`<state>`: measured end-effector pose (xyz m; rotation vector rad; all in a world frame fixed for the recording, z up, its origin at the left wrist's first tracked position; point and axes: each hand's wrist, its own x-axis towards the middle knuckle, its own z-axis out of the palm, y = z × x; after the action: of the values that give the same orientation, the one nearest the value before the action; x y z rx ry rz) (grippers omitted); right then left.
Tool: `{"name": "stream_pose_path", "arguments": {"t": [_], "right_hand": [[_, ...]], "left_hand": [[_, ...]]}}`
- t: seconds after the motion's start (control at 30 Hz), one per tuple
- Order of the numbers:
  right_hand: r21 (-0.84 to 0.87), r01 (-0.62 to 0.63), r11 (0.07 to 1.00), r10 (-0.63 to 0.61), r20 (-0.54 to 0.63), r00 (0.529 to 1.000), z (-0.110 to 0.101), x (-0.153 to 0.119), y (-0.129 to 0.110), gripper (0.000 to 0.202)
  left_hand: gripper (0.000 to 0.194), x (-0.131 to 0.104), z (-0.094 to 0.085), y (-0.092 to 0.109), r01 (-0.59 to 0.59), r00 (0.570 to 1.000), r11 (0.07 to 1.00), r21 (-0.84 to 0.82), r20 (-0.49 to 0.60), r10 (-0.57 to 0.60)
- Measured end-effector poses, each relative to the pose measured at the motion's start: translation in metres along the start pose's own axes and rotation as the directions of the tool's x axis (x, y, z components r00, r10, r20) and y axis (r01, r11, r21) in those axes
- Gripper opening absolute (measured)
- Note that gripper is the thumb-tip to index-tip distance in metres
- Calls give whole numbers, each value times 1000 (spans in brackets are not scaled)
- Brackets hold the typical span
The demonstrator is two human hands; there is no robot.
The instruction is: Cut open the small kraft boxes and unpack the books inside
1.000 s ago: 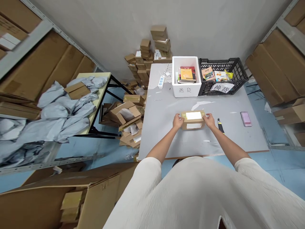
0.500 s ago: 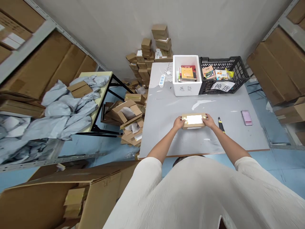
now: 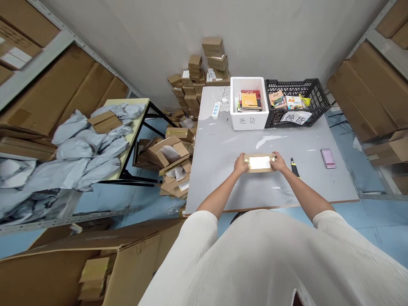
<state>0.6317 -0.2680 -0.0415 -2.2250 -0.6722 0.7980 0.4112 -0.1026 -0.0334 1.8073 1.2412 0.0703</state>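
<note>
A small brown cardboard box with a white label and shiny tape at its ends is held between my two hands over the grey table. My left hand grips its left end, thumb on the top side. At the opposite end my right hand is closed on it in the same way. The label side faces up toward me, and a shadow lies under the front edge. Just right of my right hand lies a black and yellow utility knife.
At the table's back stand a white foam box with books and a black plastic crate with books. A power strip lies beside them. A pink blurred item rests at right. Opened cartons and a table with grey parcels are left.
The cardboard box has tilted so its label side faces me more squarely and its front side no longer shows. Both hands keep hold of its ends. The view has shifted slightly.
</note>
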Motion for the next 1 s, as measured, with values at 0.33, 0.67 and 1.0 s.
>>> {"name": "stream_pose_path", "arguments": {"t": [0.33,0.67,1.0], "right_hand": [[136,61,989,-50,-83,995,10,-9,-3,50],[-88,-60,994,55,-53,997,2,-31,24,40],[107,9,994,-14,50,999,9,2,-4,69]], "left_hand": [[31,-21,-3,9,-47,996,998,-40,-75,44],[36,-31,-2,-23,65,998,990,124,16,-67],[85,11,-4,0,-17,1000,999,-48,1,17]]}}
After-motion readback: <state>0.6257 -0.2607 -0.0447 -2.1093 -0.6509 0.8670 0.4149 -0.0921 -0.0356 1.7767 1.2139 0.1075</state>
